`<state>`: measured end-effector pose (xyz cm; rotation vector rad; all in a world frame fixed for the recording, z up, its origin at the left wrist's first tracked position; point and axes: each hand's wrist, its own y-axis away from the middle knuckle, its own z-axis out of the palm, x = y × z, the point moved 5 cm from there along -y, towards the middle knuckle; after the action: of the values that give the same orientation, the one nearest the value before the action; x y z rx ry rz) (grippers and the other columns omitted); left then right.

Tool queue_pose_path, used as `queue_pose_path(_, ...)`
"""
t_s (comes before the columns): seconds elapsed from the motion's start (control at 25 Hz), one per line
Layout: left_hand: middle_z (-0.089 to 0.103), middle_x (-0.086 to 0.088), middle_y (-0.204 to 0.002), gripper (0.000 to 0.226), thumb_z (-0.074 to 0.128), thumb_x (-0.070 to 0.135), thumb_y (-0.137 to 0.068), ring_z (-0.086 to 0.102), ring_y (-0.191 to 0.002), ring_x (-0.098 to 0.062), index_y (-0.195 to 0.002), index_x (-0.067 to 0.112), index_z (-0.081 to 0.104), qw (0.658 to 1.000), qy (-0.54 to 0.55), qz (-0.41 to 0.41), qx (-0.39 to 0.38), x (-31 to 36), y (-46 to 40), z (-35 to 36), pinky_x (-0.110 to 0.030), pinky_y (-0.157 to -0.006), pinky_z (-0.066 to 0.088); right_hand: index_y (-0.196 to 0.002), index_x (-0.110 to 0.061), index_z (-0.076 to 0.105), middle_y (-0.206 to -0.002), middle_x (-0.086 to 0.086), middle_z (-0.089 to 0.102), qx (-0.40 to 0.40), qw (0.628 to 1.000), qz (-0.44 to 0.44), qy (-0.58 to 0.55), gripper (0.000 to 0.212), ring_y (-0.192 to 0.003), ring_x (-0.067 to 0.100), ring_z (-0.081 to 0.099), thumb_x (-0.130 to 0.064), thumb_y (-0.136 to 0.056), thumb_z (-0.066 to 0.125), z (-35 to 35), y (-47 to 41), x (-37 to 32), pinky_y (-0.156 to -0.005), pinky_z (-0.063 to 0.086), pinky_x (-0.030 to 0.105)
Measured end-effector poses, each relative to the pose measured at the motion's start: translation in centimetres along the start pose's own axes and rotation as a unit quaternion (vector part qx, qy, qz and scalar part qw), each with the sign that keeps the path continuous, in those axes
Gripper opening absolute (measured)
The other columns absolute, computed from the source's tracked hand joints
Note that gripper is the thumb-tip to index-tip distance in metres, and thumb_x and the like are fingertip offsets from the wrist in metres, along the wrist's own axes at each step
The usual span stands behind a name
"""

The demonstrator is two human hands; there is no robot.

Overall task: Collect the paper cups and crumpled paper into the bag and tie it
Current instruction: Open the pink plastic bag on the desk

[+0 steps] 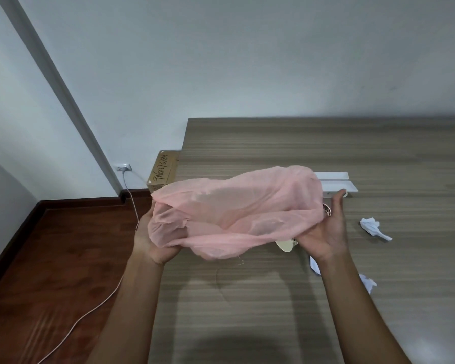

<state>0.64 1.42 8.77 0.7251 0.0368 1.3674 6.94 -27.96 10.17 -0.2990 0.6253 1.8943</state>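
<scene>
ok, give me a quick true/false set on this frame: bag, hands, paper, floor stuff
1. Both hands hold the pink bag above the table. True: left hand and right hand grip opposite ends.
2. The bag is tied. False: it is held spread out, no knot.
3. Crumpled paper lies on the table right of the bag. True.
4. All paper is in the bag. False: pieces lie on the table.
5. A cardboard box sits on the table. False: it is beyond the table's left edge, near the wall.
6. A cable runs across the floor. True.
</scene>
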Motion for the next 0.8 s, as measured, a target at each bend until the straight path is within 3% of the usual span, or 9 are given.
queue_pose_path(0.04, 0.066, 0.000, -0.063, 0.039, 0.036, 0.037, -0.096, 0.062, -0.050, -0.016, -0.078, 0.017, 0.065, 0.998, 0.047, -0.025, -0.020, -0.6, -0.1, 0.2, -0.020, -0.041, 0.038, -0.140, -0.015, 0.052, -0.138, 0.014, 0.058, -0.006, 1.000, 0.009, 0.016, 0.094, -0.130, 0.034, 0.051, -0.073, -0.068, 0.062, 0.1, 0.2, 0.4, -0.112, 0.033, 0.052)
queue_pose_path(0.12, 0.062, 0.005, -0.072, 0.025, 0.039, 0.041, -0.089, 0.061, -0.061, -0.010, -0.084, 0.024, 0.056, 0.996, 0.085, 0.002, -0.009, -0.8, -1.2, -0.6, -0.020, -0.046, 0.043, -0.133, -0.017, 0.057, -0.128, 0.011, 0.065, 0.011, 0.994, -0.001, 0.113, 0.087, -0.120, 0.031, 0.058, -0.068, -0.063, 0.068, -0.3, 0.4, 1.3, -0.104, 0.042, 0.047)
queue_pose_path(0.24, 0.056, 0.007, -0.096, 0.025, 0.044, 0.044, -0.086, 0.055, -0.089, -0.009, -0.094, 0.025, 0.058, 0.994, 0.103, 0.039, 0.011, -1.9, -1.3, -0.6, -0.019, -0.087, 0.039, -0.106, -0.017, 0.063, -0.086, 0.006, 0.065, 0.087, 0.971, 0.039, 0.219, 0.055, -0.074, 0.019, 0.060, -0.045, -0.061, 0.078, -0.8, 0.9, 3.2, -0.066, 0.053, 0.034)
queue_pose_path(0.32, 0.061, 0.007, -0.098, 0.030, 0.047, 0.047, -0.087, 0.059, -0.091, -0.013, -0.098, 0.024, 0.062, 0.992, 0.123, 0.041, -0.003, -2.6, -1.3, -0.7, -0.027, -0.101, 0.039, -0.095, -0.011, 0.064, -0.075, 0.007, 0.060, 0.104, 0.969, 0.074, 0.214, 0.033, -0.061, 0.017, 0.059, -0.022, -0.068, 0.079, -0.7, 1.2, 4.7, -0.056, 0.056, 0.031)
queue_pose_path(0.4, 0.069, 0.002, -0.094, 0.035, 0.050, 0.049, -0.087, 0.069, -0.083, -0.018, -0.102, 0.021, 0.065, 0.994, 0.101, 0.029, -0.011, -3.5, -0.9, -0.5, -0.032, -0.088, 0.052, -0.089, -0.005, 0.064, -0.080, 0.013, 0.063, 0.116, 0.974, 0.077, 0.179, 0.013, -0.064, 0.020, 0.066, -0.004, -0.079, 0.072, -0.3, 1.0, 5.6, -0.059, 0.061, 0.031)
queue_pose_path(0.48, 0.073, -0.006, -0.104, 0.042, 0.053, 0.047, -0.086, 0.073, -0.086, -0.027, -0.114, 0.020, 0.067, 0.998, 0.061, 0.009, -0.011, -4.3, -0.4, -0.4, -0.044, -0.081, 0.057, -0.086, -0.005, 0.064, -0.085, 0.015, 0.067, 0.119, 0.978, 0.074, 0.151, 0.004, -0.077, 0.026, 0.069, -0.003, -0.085, 0.067, 0.1, 0.5, 5.8, -0.069, 0.062, 0.039)
queue_pose_path(0.64, 0.068, -0.009, -0.113, 0.046, 0.055, 0.041, -0.084, 0.065, -0.100, -0.029, -0.125, 0.020, 0.062, 0.999, 0.010, 0.024, 0.021, -4.1, 0.3, -1.1, -0.042, -0.094, 0.049, -0.086, -0.007, 0.063, -0.085, 0.014, 0.068, 0.126, 0.976, 0.081, 0.160, 0.004, -0.079, 0.024, 0.067, -0.004, -0.088, 0.064, 0.9, -0.4, 6.5, -0.071, 0.059, 0.038)
queue_pose_path(0.72, 0.067, -0.011, -0.109, 0.034, 0.046, 0.027, -0.093, 0.062, -0.100, -0.030, -0.119, 0.014, 0.063, 0.996, -0.010, 0.050, 0.069, -3.8, 0.2, -1.8, -0.043, -0.096, 0.047, -0.082, -0.002, 0.061, -0.075, 0.015, 0.068, 0.135, 0.978, 0.068, 0.144, 0.014, -0.066, 0.020, 0.069, 0.007, -0.089, 0.052, 1.2, -1.0, 6.8, -0.060, 0.060, 0.029)
queue_pose_path(0.8, 0.064, -0.010, -0.084, 0.024, 0.039, 0.009, -0.091, 0.063, -0.078, -0.026, -0.096, 0.009, 0.062, 0.982, -0.061, 0.081, 0.160, -3.2, 0.2, -3.0, -0.041, -0.078, 0.055, -0.078, -0.002, 0.058, -0.061, 0.010, 0.065, 0.140, 0.985, 0.048, 0.091, 0.023, -0.054, 0.014, 0.067, 0.012, -0.088, 0.042, 1.5, -1.5, 6.4, -0.052, 0.057, 0.023)
